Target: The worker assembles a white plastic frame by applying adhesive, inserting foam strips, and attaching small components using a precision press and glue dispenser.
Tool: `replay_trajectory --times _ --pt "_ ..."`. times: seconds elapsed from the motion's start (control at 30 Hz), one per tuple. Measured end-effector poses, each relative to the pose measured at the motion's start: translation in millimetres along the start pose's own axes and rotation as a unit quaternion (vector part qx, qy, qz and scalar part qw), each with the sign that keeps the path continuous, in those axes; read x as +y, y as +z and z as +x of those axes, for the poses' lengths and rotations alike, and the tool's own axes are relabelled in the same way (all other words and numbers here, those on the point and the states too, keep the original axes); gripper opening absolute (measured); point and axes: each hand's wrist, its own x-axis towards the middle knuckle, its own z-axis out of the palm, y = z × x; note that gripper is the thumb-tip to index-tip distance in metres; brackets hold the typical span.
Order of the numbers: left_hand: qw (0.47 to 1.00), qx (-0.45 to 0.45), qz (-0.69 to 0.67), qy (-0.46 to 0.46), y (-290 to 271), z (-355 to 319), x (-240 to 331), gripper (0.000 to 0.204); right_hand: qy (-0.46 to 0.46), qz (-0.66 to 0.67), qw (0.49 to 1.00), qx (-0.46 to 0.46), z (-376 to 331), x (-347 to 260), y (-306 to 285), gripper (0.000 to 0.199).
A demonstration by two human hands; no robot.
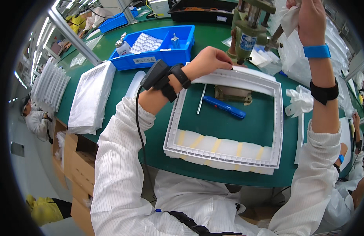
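A white rectangular plastic frame [278, 122] lies on the green table, its near side on a white foam pad [207, 145] strapped with yellow tape. My left hand [211, 61] is at the frame's far edge, thumb and fingers pinched together near the ram of a green hand press [248, 35]. What sits in the pinch is too small to make out. At the upper right, my right hand [311, 23] is raised and closed around the white-wrapped end of the press lever [287, 19]; its fingertips are partly cut off by the picture's edge.
Inside the frame's opening lie a blue marker [224, 107], a thin metal rod [202, 99] and a tape-wrapped block [233, 94]. A blue bin [150, 61] stands far left, beside bagged white parts [91, 96]. Crumpled white wrapping [299, 103] sits at right. A cable hangs from my left wrist.
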Motion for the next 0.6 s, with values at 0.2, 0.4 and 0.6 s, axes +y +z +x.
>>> replay_trajectory --times 0.2,0.4,0.6 --pt "1.0 -0.001 0.028 0.014 22 16 -1 0.028 -0.067 0.004 0.998 0.014 -8 3 -7 0.011" --pt "0.999 -0.022 0.016 0.023 19 17 -7 0.03 -0.157 -0.04 0.985 0.058 -49 -14 11 0.015" --pt "0.998 0.018 0.015 0.053 5 20 -2 0.024 -0.195 0.035 0.978 -0.066 -39 -7 -9 0.014"
